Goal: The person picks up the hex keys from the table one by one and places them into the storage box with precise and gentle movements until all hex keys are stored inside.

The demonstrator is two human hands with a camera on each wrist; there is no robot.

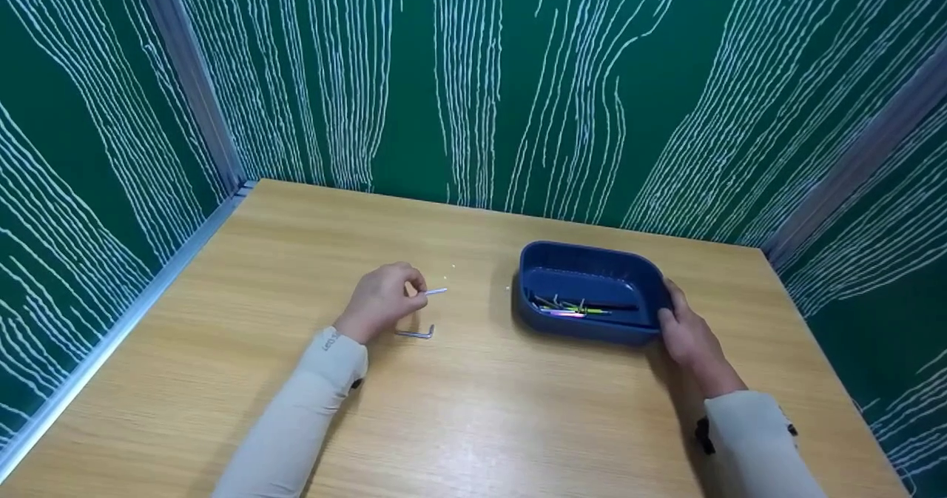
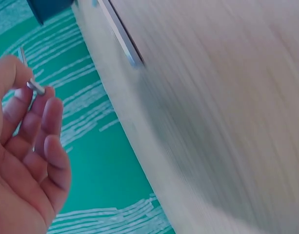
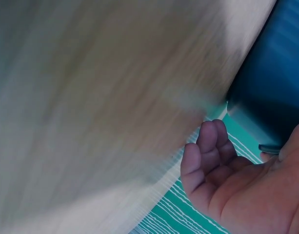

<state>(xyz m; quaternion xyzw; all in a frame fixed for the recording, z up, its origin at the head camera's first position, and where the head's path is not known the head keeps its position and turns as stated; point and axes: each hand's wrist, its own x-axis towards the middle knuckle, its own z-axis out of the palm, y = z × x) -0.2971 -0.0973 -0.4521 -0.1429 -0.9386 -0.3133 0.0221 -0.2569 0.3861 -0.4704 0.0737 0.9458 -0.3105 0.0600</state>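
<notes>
My left hand (image 1: 386, 300) pinches a small hex key (image 1: 436, 291) between thumb and forefinger, above the table's middle. In the left wrist view, the bent end of that key (image 2: 36, 87) pokes out between the fingertips, and the other fingers are loosely curled. A larger L-shaped hex key (image 1: 416, 332) lies on the wood beside my left wrist. With the right hand (image 1: 692, 339) I hold the right end of a dark blue plastic bin (image 1: 592, 333), thumb over its rim. Inside lie several thin items, among them a yellow-green piece (image 1: 575, 307) and a dark rod (image 1: 621, 307).
The wooden table (image 1: 473, 409) carries a few tiny white specks (image 1: 453, 266) between the left hand and the bin. Green panels (image 1: 414, 98) with wavy white lines stand behind it and at both sides, with grey posts (image 1: 189, 69) at the corners.
</notes>
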